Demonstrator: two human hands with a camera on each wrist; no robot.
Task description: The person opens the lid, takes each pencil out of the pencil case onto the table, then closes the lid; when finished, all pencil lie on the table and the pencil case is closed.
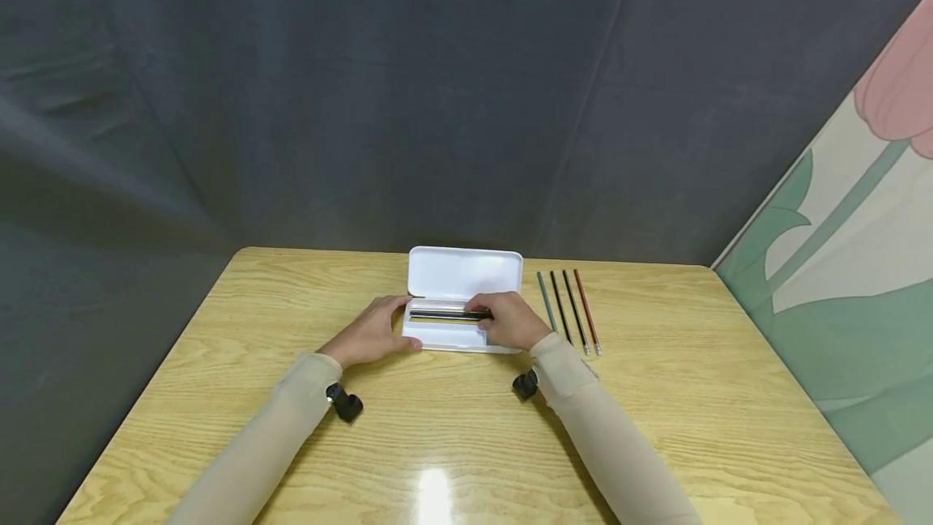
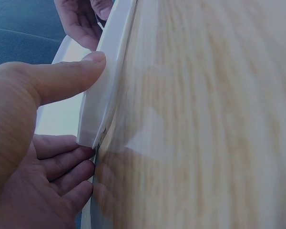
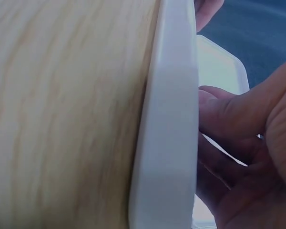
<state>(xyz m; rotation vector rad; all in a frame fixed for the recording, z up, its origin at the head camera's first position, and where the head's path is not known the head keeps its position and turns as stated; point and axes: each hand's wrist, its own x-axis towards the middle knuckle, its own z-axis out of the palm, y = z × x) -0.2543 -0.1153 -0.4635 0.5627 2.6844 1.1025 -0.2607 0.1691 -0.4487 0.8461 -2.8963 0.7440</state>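
Observation:
A white pencil case (image 1: 445, 337) lies on the table with its lid (image 1: 465, 272) tipped back. Inside it, a black pencil (image 1: 445, 313) and a yellow-striped one (image 1: 437, 320) run lengthwise. My left hand (image 1: 373, 335) holds the case's left end, thumb at the front wall and the other fingers round by the back corner. From the right, my right hand (image 1: 510, 322) reaches in over the case and pinches the black pencil near its right end. In the right wrist view the case's front wall (image 3: 169, 129) hides the fingertips and the pencil.
Right of the case, several pencils lie side by side on the wooden table (image 1: 408, 436): a teal one (image 1: 545, 296), black ones and a red one (image 1: 586, 306). A dark curtain (image 1: 408, 104) stands behind the table, with a flower-printed panel (image 1: 860, 266) at the right.

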